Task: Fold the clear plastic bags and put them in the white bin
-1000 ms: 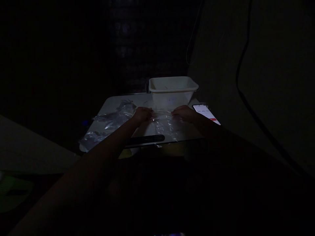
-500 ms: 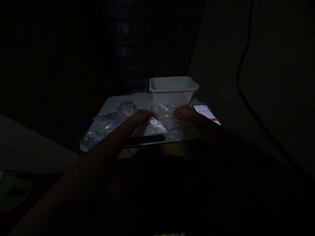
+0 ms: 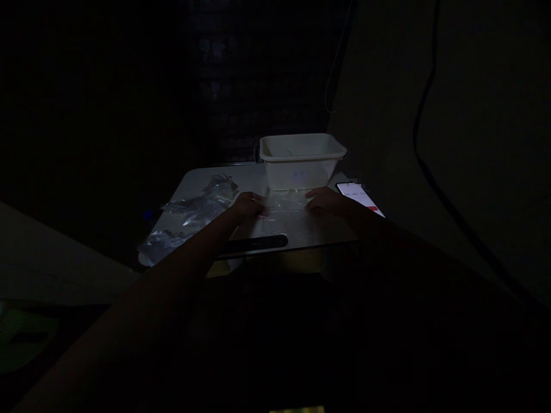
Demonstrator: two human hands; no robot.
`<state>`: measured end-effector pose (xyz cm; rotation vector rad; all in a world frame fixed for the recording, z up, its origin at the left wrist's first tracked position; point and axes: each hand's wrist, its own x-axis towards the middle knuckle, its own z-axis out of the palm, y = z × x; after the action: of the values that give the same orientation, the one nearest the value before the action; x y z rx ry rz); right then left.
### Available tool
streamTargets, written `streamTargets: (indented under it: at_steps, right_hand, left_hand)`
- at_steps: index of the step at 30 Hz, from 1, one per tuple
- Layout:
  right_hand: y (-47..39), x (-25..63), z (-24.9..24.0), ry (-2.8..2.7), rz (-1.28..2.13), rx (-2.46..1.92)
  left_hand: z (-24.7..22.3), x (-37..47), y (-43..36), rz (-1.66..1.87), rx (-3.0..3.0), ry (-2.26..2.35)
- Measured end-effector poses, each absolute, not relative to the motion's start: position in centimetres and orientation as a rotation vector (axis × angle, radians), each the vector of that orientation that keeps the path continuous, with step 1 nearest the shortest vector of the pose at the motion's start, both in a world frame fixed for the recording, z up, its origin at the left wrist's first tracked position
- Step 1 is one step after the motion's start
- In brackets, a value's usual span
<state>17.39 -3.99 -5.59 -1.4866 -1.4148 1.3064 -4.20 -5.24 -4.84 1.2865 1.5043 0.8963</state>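
A clear plastic bag (image 3: pixel 286 201) is stretched between my two hands, low over the small table (image 3: pixel 253 232) and in front of the white tub. My left hand (image 3: pixel 248 205) is closed on the bag's left edge, thumb toward the middle. On the opposite edge, my right hand (image 3: pixel 323 201) grips the bag with bent fingers. Dim light hides the exact fingertip contact. More crumpled clear plastic bags (image 3: pixel 202 206) lie on the table to the left, partly behind my left forearm.
At the table's back stands a white tub (image 3: pixel 301 169). A lit phone (image 3: pixel 360 198) lies at the right edge. The table has a dark handle slot (image 3: pixel 258 242) near its front. A dark cable (image 3: pixel 424 166) hangs along the right wall.
The bag between my hands has gone from crinkled and raised to flatter and lower, its front part now smooth against the table. Both hands stay nearly in place.
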Motion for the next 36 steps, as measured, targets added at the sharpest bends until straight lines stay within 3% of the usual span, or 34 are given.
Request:
streamTargets:
  at_steps: [6, 14, 20, 28, 36]
  right_hand:
    - [-5.0, 16.7, -4.3, -1.484, 1.307, -1.753]
    - [-4.7, 16.1, -4.0, -1.843, 0.941, -1.972]
    - [-4.2, 17.5, -4.5, -2.123, 0.455, -2.036]
    - [-4.3, 17.7, -4.5, -2.298, 0.207, -1.844]
    - [-4.2, 18.4, -5.1, -2.403, 0.069, -1.692]
  left_hand:
    - [-4.5, -3.4, -5.9, 0.871, 1.22, 1.41]
    - [-4.7, -3.3, -5.6, 0.792, 1.395, 1.526]
    - [-5.5, -4.0, -5.1, 0.672, 1.529, 1.648]
    - [-4.7, -4.0, -5.6, 0.75, 2.52, 1.768]
    - [-6.9, -0.8, -8.3, 0.12, 2.854, 1.251]
